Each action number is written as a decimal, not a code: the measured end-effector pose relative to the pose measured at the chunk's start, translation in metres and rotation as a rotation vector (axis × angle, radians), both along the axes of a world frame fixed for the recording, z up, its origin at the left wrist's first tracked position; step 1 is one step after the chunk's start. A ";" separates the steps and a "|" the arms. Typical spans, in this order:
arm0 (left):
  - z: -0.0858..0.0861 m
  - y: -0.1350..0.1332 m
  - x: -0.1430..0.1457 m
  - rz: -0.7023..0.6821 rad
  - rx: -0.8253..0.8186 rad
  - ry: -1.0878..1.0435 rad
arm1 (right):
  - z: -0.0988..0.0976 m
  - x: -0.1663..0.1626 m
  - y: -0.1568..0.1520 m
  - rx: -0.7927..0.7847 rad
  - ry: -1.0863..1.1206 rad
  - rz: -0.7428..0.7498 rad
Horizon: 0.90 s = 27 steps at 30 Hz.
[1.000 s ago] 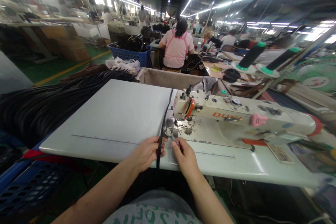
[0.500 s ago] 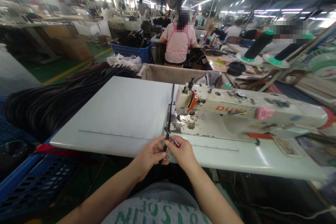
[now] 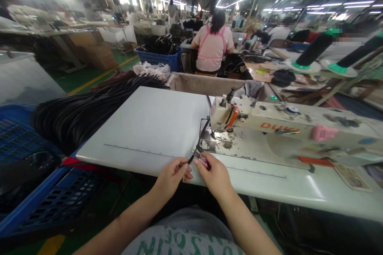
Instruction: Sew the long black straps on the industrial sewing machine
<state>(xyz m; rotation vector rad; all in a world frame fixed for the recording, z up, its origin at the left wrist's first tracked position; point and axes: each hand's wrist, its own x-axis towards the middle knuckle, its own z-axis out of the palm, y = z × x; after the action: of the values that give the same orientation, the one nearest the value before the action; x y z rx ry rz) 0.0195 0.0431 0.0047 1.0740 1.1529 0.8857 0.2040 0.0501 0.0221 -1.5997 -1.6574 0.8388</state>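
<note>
My left hand [image 3: 173, 175] pinches the near end of a narrow black strap [image 3: 203, 132] between thumb and fingers, just off the table's front edge. From there the strap runs away from me over the tabletop, past the left side of the sewing machine [image 3: 254, 115]. Closed in my right hand [image 3: 216, 173] are what look like small thread snips [image 3: 204, 161] with a pink handle. Their metal tips are at the strap, close to my left fingers; whether the blades meet it I cannot tell.
Many long black straps [image 3: 89, 111] hang over the left of the white table [image 3: 149, 119]. Blue baskets [image 3: 60, 195] stand at lower left. Behind the table is a fabric-lined bin [image 3: 203, 82]; further back a person in a pink apron [image 3: 213, 48] sits. Thread cones [image 3: 312, 51] rise at right.
The view has shifted left, so the scene sits further right. The strap's near part now slants toward my left hand, and the snips' tips have come up against it.
</note>
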 end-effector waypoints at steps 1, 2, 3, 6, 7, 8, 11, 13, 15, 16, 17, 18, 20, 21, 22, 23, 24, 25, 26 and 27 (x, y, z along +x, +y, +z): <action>0.002 0.000 0.000 0.002 -0.077 -0.085 | 0.000 0.002 -0.004 0.013 -0.038 0.005; 0.005 0.000 0.000 0.007 -0.142 -0.157 | 0.001 0.004 -0.007 0.027 -0.073 0.010; 0.007 -0.001 0.000 0.016 -0.192 -0.214 | 0.000 0.005 -0.011 0.042 -0.106 0.014; 0.013 -0.003 0.001 0.041 -0.278 -0.318 | -0.001 0.007 -0.019 0.088 -0.193 0.018; 0.014 -0.004 0.001 0.045 -0.292 -0.336 | -0.002 0.008 -0.021 0.102 -0.216 0.013; 0.015 -0.004 0.001 0.045 -0.301 -0.348 | -0.002 0.008 -0.022 0.116 -0.240 0.010; 0.016 -0.004 0.002 0.045 -0.310 -0.368 | -0.003 0.008 -0.026 0.192 -0.339 0.012; 0.016 -0.005 0.003 0.045 -0.307 -0.370 | -0.003 0.008 -0.028 0.267 -0.410 0.020; 0.016 -0.005 0.003 0.041 -0.301 -0.367 | -0.003 0.008 -0.029 0.331 -0.443 0.024; 0.015 -0.005 0.003 0.037 -0.299 -0.365 | -0.004 0.007 -0.030 0.354 -0.446 0.028; 0.015 -0.005 0.003 0.034 -0.298 -0.364 | -0.004 0.007 -0.031 0.374 -0.446 0.033; 0.014 -0.005 0.003 0.030 -0.296 -0.365 | -0.004 0.007 -0.031 0.392 -0.445 0.038; 0.013 -0.005 0.003 0.019 -0.288 -0.369 | -0.003 0.007 -0.032 0.417 -0.447 0.046; 0.013 -0.006 0.003 0.015 -0.285 -0.370 | -0.003 0.007 -0.032 0.424 -0.450 0.045; 0.013 -0.006 0.004 0.012 -0.282 -0.372 | -0.002 0.007 -0.032 0.428 -0.454 0.041; 0.014 -0.006 0.004 0.010 -0.279 -0.372 | -0.002 0.007 -0.032 0.430 -0.459 0.036; 0.014 -0.006 0.004 0.008 -0.277 -0.373 | -0.002 0.007 -0.032 0.431 -0.465 0.032; 0.014 -0.006 0.004 0.008 -0.275 -0.373 | -0.002 0.007 -0.032 0.432 -0.469 0.028; 0.014 -0.006 0.004 0.007 -0.273 -0.373 | -0.002 0.007 -0.032 0.434 -0.472 0.026; 0.014 -0.006 0.004 0.003 -0.270 -0.375 | -0.002 0.007 -0.032 0.435 -0.472 0.026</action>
<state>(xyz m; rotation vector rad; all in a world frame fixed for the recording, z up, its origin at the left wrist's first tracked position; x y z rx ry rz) 0.0233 0.0371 0.0191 0.6530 0.9264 0.8616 0.2113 0.0182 0.0205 -1.5311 -2.0142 0.0833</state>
